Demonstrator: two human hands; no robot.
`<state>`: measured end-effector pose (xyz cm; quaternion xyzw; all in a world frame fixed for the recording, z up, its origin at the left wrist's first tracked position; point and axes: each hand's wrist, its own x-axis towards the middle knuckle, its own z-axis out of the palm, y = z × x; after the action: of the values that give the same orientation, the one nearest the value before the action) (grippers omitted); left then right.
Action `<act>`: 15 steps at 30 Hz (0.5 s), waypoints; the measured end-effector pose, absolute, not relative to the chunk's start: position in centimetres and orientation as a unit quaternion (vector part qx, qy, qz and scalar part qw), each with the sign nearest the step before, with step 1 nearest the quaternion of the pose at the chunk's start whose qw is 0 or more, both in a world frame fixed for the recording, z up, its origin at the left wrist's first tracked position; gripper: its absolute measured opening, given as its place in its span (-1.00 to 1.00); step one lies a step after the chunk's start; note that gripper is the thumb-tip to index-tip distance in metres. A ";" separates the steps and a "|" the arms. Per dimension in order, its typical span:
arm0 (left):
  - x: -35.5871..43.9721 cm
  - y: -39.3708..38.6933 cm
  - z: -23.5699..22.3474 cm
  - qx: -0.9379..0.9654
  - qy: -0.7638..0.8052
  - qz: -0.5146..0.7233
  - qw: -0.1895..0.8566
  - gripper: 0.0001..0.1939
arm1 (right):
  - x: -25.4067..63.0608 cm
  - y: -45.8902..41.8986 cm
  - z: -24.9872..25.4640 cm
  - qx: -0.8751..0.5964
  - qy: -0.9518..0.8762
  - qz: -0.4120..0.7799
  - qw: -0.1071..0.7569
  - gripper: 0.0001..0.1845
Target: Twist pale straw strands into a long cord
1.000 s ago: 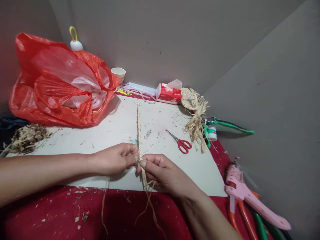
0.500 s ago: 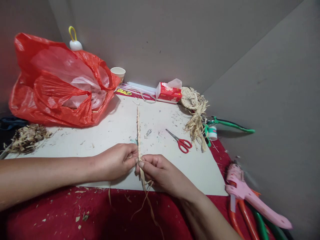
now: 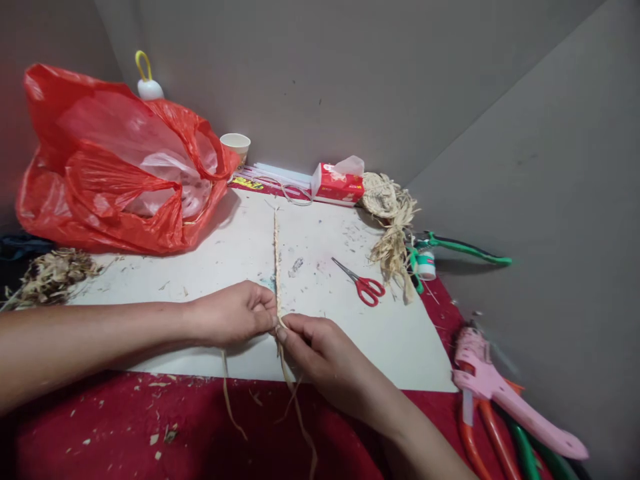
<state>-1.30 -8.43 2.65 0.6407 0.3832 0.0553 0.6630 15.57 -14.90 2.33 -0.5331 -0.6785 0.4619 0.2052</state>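
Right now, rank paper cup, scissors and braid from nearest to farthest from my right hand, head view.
1. Braid: lower end at the right hand.
2. Scissors: beyond, to its right.
3. Paper cup: far back, left.

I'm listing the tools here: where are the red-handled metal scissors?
In the head view, the scissors lie on the white board, right of the pale braided straw strand.

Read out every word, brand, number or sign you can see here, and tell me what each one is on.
No text can be read with certainty.
Red tissue pack: small pale marks, too blurred to read.
Yellow strip near the paper cup: dark marks, possibly lettering, too blurred to read.
Small white bottle: green band, any print too small to read.
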 end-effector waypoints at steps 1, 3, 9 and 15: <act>-1.3 -8.5 2.8 0.641 0.389 0.056 0.659 -0.82 | 15.6 -15.0 2.5 -0.537 -0.686 0.446 0.204 -0.70; -1.2 -8.6 3.1 0.641 0.396 0.055 0.655 -0.83 | 15.7 -15.2 2.6 -0.550 -0.692 0.423 0.200 -0.73; -1.1 -9.1 3.0 0.662 0.405 0.082 0.625 -0.86 | 15.9 -15.4 2.6 -0.596 -0.626 0.456 0.215 -0.66; -0.9 -9.7 2.2 0.626 0.377 0.140 0.668 -0.90 | 13.5 -16.1 2.9 -0.606 -0.474 0.586 0.254 -0.71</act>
<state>-0.87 -9.70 2.15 0.6259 0.3767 0.1404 0.6683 13.52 -16.10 2.91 -0.6061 -0.4738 0.5861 0.2542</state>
